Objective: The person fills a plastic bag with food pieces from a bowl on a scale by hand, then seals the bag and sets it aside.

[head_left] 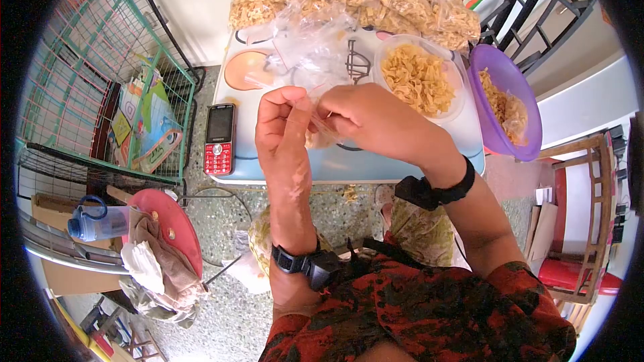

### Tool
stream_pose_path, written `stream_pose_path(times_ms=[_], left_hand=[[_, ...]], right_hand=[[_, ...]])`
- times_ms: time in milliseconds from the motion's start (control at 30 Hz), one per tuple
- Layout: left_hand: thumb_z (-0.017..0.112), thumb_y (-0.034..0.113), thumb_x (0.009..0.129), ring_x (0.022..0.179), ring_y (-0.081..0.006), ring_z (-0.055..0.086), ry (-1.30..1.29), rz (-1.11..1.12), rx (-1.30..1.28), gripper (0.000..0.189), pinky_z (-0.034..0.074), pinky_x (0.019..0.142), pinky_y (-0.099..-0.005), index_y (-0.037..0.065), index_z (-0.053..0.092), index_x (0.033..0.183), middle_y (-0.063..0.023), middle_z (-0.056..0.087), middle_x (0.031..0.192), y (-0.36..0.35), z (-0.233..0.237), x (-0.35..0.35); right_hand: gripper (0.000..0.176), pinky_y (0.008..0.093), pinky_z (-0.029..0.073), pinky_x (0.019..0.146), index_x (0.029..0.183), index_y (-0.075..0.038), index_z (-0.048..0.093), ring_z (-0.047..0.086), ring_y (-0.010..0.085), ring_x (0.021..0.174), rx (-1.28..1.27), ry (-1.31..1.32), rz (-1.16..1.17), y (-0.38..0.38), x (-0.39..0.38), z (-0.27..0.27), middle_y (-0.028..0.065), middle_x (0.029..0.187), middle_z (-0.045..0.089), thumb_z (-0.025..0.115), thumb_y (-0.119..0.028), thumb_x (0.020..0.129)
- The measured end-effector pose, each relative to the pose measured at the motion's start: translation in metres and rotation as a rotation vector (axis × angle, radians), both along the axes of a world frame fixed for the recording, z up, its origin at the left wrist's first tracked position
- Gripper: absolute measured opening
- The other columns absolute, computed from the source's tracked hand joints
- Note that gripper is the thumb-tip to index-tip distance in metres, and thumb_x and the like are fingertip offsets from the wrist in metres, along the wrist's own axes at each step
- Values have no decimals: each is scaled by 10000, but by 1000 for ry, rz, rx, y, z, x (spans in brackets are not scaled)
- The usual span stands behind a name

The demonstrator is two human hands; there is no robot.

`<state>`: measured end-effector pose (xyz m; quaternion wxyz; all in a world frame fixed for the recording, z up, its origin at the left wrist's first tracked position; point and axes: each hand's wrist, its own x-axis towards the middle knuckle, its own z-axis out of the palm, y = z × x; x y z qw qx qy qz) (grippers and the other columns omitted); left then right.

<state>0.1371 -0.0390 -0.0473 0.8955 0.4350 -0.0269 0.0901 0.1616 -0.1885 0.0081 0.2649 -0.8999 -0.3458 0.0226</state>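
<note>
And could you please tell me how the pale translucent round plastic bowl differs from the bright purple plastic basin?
The pale translucent round plastic bowl is nearly colourless, while the bright purple plastic basin is strongly coloured. The bowl stands on the patterned tabletop; the basin is at its right side. The bowl shows only loose yellow chips, whereas the basin also holds what looks like a clear plastic bag. Both contain yellowish pieces.

Head view, forward and down

flr [225,305]: speckled gry | L: grn wire cage [100,162] | R: brn wd frame [599,221] | light: brt
</note>
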Motion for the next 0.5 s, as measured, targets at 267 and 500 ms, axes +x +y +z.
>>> stream_pose_path(times_ms=[267,500], left_hand=[[581,81,932,739,-64,535,14,22,-181,98,427,672,-216,62,559,1026,5,581,861,7,0,4],[562,82,943,830,-92,568,-64,-16,-304,96,465,748,-253,66,550,1036,-27,610,950,10,-5,4]], right_hand=[[131,452,481,691,946,-32,582,612,385,779,320,-218,-72,3,-8,15,160,862,620,514,-80,846],[135,373,476,613,982,-48,567,624,278,713,316,-101,-397,-8,-15,21,141,878,616,576,-117,866]])
